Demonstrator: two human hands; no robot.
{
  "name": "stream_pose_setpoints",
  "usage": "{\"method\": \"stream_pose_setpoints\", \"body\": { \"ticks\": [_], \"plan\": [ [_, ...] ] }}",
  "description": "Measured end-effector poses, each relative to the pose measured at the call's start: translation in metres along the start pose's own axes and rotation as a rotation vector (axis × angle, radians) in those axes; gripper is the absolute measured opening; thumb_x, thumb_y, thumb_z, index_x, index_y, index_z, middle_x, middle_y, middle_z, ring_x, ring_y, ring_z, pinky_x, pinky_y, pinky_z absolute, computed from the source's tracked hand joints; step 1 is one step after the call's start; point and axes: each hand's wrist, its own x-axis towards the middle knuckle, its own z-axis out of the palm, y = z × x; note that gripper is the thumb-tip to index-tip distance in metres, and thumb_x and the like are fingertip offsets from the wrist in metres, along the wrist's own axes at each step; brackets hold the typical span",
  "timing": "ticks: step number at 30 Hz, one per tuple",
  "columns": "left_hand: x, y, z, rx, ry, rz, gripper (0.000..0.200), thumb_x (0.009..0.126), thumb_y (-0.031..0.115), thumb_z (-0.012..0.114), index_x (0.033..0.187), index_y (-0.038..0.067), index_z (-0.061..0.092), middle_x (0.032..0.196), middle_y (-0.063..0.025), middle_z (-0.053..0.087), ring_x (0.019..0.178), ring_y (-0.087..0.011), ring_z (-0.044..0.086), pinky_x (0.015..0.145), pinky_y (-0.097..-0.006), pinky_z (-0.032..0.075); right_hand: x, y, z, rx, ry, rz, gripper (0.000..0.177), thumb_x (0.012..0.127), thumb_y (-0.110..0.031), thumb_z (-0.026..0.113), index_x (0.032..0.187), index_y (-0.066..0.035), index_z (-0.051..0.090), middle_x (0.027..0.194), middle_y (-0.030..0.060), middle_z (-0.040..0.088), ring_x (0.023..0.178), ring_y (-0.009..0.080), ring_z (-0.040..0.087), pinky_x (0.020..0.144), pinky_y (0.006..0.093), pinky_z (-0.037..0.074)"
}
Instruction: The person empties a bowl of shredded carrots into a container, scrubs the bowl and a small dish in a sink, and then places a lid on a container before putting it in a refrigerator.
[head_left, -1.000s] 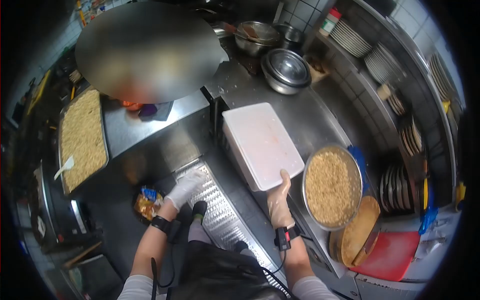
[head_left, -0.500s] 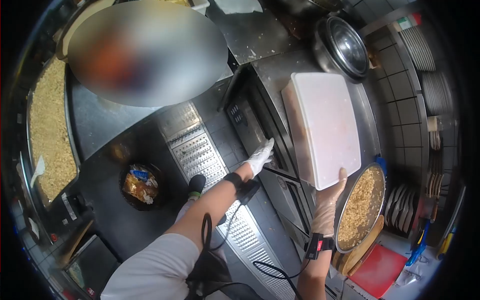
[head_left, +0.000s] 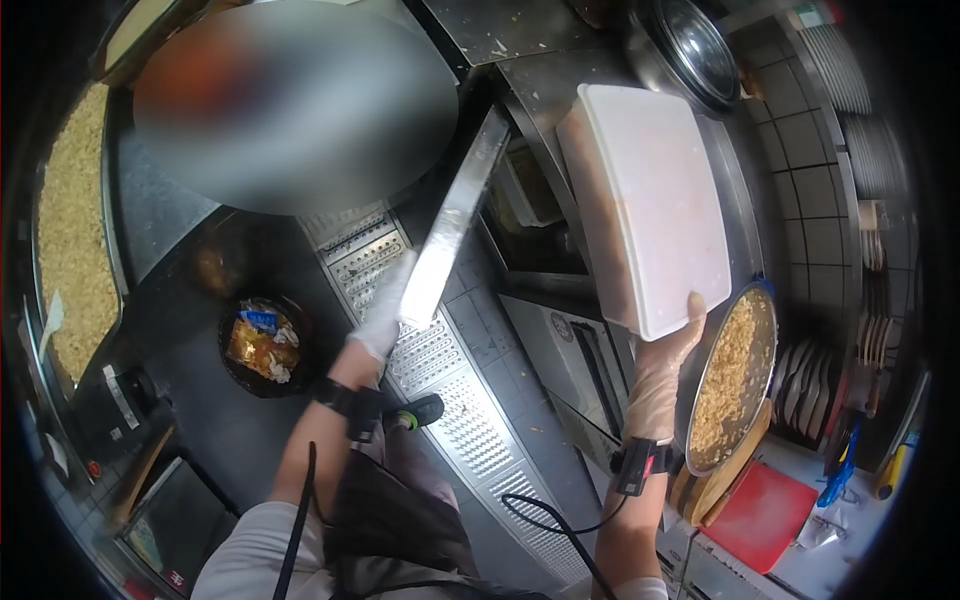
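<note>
My gloved left hand is closed on the edge of a metal fridge door, which stands swung out from the counter's front. Behind the door, the opening shows a pale container inside. My gloved right hand grips the near end of a large white-lidded box, thumb on the lid and the other fingers hidden underneath. The box lies over the steel counter, its contents pinkish through the wall. Just right of that hand sits a round pan of chopped light-brown food.
Metal bowls stand at the counter's far end. A red board is at the near right, with plates on a shelf. A bin with waste and a floor grate lie below. A large tray of grains is at left.
My left hand has moved from the closed front toward my left, and the door has swung open with it. My right hand still holds the box, which appears slightly higher in view.
</note>
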Motion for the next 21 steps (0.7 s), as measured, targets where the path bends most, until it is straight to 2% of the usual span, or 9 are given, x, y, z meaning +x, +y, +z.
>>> {"method": "stream_pose_setpoints", "body": {
  "ticks": [1,3,5,7,10,11,14,18,21],
  "plan": [
    [-0.006,0.020,-0.021,0.213,-0.028,0.078,0.052,0.098,0.049,0.040,0.123,0.005,0.055,0.114,-0.0067,0.059,0.103,-0.0131,0.056,0.090,-0.0257,0.044,-0.007,0.000,0.002,0.002,-0.007,-0.004,0.077,0.078,-0.040,0.059,0.138,-0.001,0.033,0.130,0.0182,0.049,0.116,0.0338,0.052,0.097,0.0444,0.044],
    [-0.019,0.060,-0.029,-0.071,-0.016,0.053,0.050,0.099,0.043,0.040,0.113,0.000,0.059,0.112,-0.0067,0.060,0.103,-0.0127,0.055,0.091,-0.0246,0.043,-0.033,0.002,0.007,-0.088,0.022,-0.071,0.080,0.076,-0.040,0.061,0.137,0.003,0.032,0.127,0.0204,0.049,0.115,0.0339,0.053,0.098,0.0419,0.045],
    [-0.010,0.057,-0.054,0.153,0.130,0.366,0.047,0.099,0.040,0.043,0.119,-0.001,0.055,0.115,-0.0086,0.059,0.107,-0.0154,0.055,0.093,-0.0276,0.043,-0.060,0.003,0.008,-0.081,-0.004,-0.050,0.083,0.075,-0.040,0.062,0.137,0.005,0.031,0.126,0.0223,0.049,0.114,0.0343,0.053,0.096,0.0404,0.047],
    [-0.007,0.059,-0.055,0.347,0.296,0.379,0.041,0.097,0.032,0.052,0.122,0.000,0.053,0.119,-0.0099,0.057,0.110,-0.0166,0.054,0.096,-0.0283,0.041,-0.084,0.009,-0.001,-0.121,-0.024,0.005,0.086,0.073,-0.041,0.063,0.137,0.006,0.030,0.125,0.0238,0.049,0.113,0.0351,0.053,0.093,0.0415,0.049],
    [-0.010,0.058,-0.065,0.767,0.487,0.662,0.045,0.087,0.016,0.067,0.125,0.000,0.049,0.127,-0.0131,0.051,0.115,-0.0204,0.051,0.100,-0.0318,0.039,-0.133,0.018,-0.006,-0.155,0.009,0.115,0.093,0.069,-0.045,0.065,0.138,0.006,0.029,0.124,0.0260,0.048,0.111,0.0372,0.054,0.090,0.0439,0.051],
    [-0.016,0.063,-0.065,0.779,0.482,0.657,0.045,0.087,0.016,0.067,0.125,0.000,0.049,0.127,-0.0131,0.051,0.115,-0.0204,0.051,0.100,-0.0318,0.039,-0.150,0.018,-0.008,-0.168,0.007,0.177,0.094,0.067,-0.045,0.066,0.137,0.006,0.029,0.123,0.0255,0.048,0.111,0.0373,0.053,0.088,0.0439,0.051],
    [-0.018,0.059,-0.071,1.003,0.768,1.089,0.036,0.084,0.016,0.069,0.112,0.000,0.055,0.107,-0.0134,0.057,0.101,-0.0281,0.056,0.090,-0.0352,0.044,-0.183,0.030,-0.021,-0.095,0.058,0.335,0.095,0.066,-0.044,0.067,0.137,0.005,0.029,0.122,0.0245,0.047,0.110,0.0368,0.053,0.086,0.0434,0.051],
    [-0.026,0.015,-0.100,1.213,0.187,0.720,0.023,0.086,0.012,0.064,0.105,0.003,0.056,0.099,-0.0169,0.061,0.092,-0.0276,0.061,0.080,-0.0366,0.048,-0.201,0.080,-0.066,-0.114,0.135,0.587,0.088,0.064,-0.041,0.065,0.135,0.003,0.035,0.121,0.0232,0.048,0.107,0.0360,0.053,0.088,0.0416,0.049],
    [0.005,-0.009,-0.109,1.197,0.347,0.708,0.044,0.087,0.015,0.062,0.127,0.003,0.049,0.120,-0.0191,0.057,0.109,-0.0316,0.056,0.092,-0.0362,0.046,-0.198,0.133,-0.103,-0.109,0.163,0.676,0.079,0.066,-0.037,0.063,0.131,0.003,0.040,0.119,0.0218,0.051,0.106,0.0340,0.054,0.090,0.0411,0.047]
  ]
}}
